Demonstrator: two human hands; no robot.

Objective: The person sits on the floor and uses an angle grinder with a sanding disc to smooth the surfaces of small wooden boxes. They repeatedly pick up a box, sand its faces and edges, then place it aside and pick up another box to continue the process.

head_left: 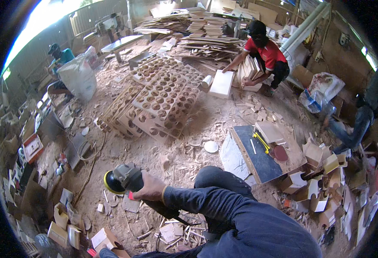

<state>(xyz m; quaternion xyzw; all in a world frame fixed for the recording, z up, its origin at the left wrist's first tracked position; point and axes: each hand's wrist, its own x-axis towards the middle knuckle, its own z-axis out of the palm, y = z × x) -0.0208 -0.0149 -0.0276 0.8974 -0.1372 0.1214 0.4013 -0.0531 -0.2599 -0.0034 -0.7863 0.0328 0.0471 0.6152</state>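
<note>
My right hand (pixel 151 188) is wrapped round the body of a grey and black angle grinder (pixel 128 176). Its round pad has a yellow rim and faces left, held above the littered floor. The tool's dark rear end points down toward the lower middle. At the bottom edge, my left hand (pixel 106 253) is mostly cut off by the picture, beside a small open wooden box (pixel 105 239); its fingers cannot be made out. To the right, a dark-topped board (pixel 257 159) carries a yellow tool (pixel 262 142), a reddish-brown disc (pixel 280 153) and a flat wooden piece (pixel 269 131).
Ahead lie stacked panels with round holes (pixel 163 96). A person in red (pixel 266 53) crouches by wooden boards; another in teal (pixel 63 58) sits far left. Wooden pieces (pixel 320 189) crowd the right, and a cord (pixel 92 167) runs across the left floor.
</note>
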